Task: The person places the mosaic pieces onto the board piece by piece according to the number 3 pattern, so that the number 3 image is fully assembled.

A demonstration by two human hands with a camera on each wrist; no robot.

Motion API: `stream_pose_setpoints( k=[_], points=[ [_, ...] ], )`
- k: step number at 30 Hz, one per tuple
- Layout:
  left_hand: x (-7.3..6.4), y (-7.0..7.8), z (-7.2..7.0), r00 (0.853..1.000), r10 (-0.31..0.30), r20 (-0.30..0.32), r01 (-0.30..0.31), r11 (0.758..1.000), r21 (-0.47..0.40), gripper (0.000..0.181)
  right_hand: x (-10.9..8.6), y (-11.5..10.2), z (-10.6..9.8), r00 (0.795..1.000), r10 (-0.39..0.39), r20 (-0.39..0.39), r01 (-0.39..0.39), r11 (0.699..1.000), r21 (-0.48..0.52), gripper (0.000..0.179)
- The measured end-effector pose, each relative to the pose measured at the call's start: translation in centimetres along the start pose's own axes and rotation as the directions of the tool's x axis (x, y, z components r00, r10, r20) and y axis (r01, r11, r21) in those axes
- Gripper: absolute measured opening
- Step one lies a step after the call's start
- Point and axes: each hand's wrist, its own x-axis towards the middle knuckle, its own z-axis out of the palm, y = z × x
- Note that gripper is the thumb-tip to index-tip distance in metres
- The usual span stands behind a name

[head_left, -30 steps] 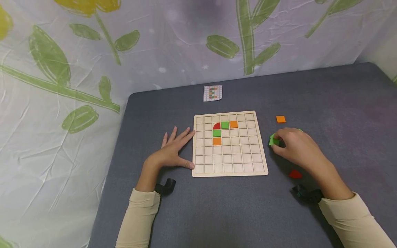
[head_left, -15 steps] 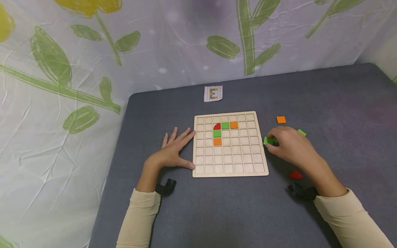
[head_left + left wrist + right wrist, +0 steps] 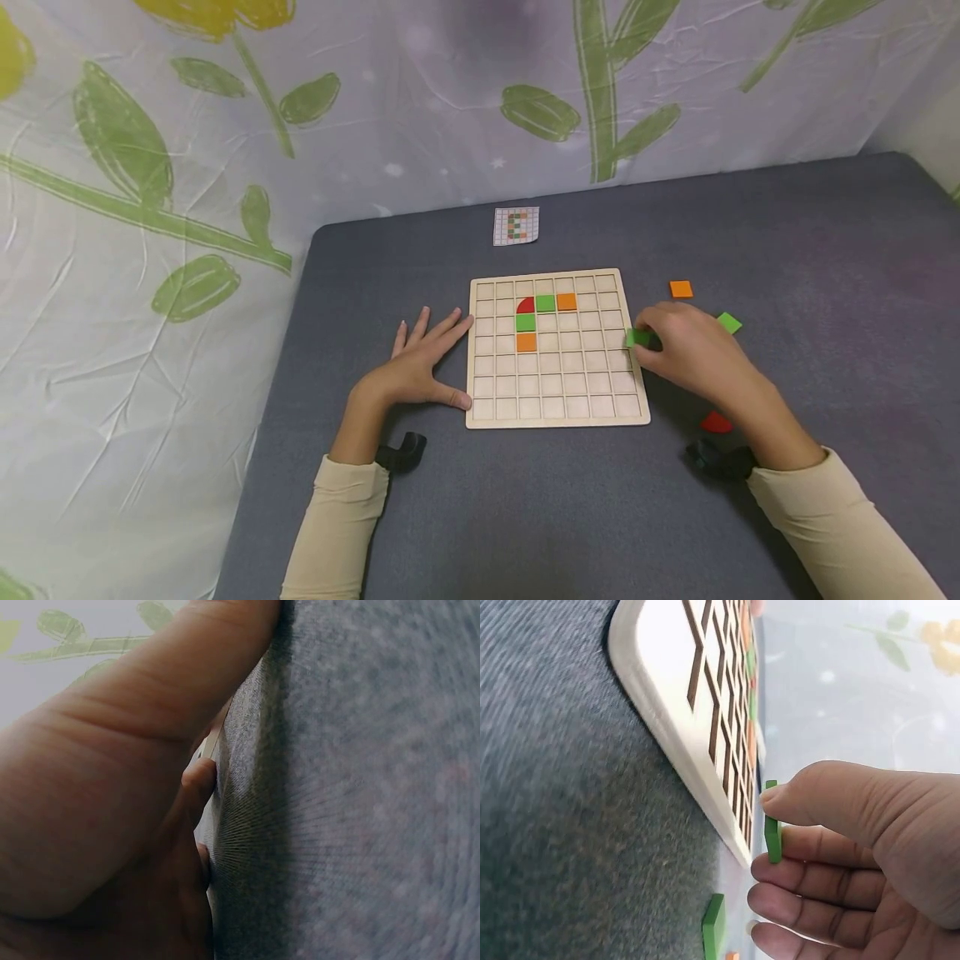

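Note:
A wooden grid board (image 3: 558,408) lies flat on the dark table. In its cells sit a red quarter-round tile (image 3: 526,306), two green square tiles (image 3: 544,303) and two orange square tiles (image 3: 527,342). My left hand (image 3: 412,371) rests at the board's left edge, fingers spread, with thumb and fingertips touching it. At the board's right edge, my right hand (image 3: 693,346) pinches a green tile (image 3: 773,832) between thumb and fingers. The right wrist view shows that tile edge-on, held above the table.
Right of the board lie a loose orange tile (image 3: 681,289), another green tile (image 3: 729,323) and a red tile (image 3: 716,422), partly beside my right wrist. Behind the board is a small paper card (image 3: 516,226) with a coloured grid pattern. A patterned cloth (image 3: 420,108) hangs along the back.
My right hand has moved left with the green tile, from beside the loose tiles to the board's right edge. Another green tile has come into fuller view. My left hand stays still.

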Motion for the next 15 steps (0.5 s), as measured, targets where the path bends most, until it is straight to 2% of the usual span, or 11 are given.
stream_pose_setpoints(
  k=[15],
  points=[
    [0.0, 0.1, -0.1, 1.0, -0.011, 0.009, 0.011, 1.0, 0.007, 0.126, 1.0, -1.2, 0.4, 1.0, -0.027, 0.004, 0.027, 1.0, 0.009, 0.009]
  ],
)
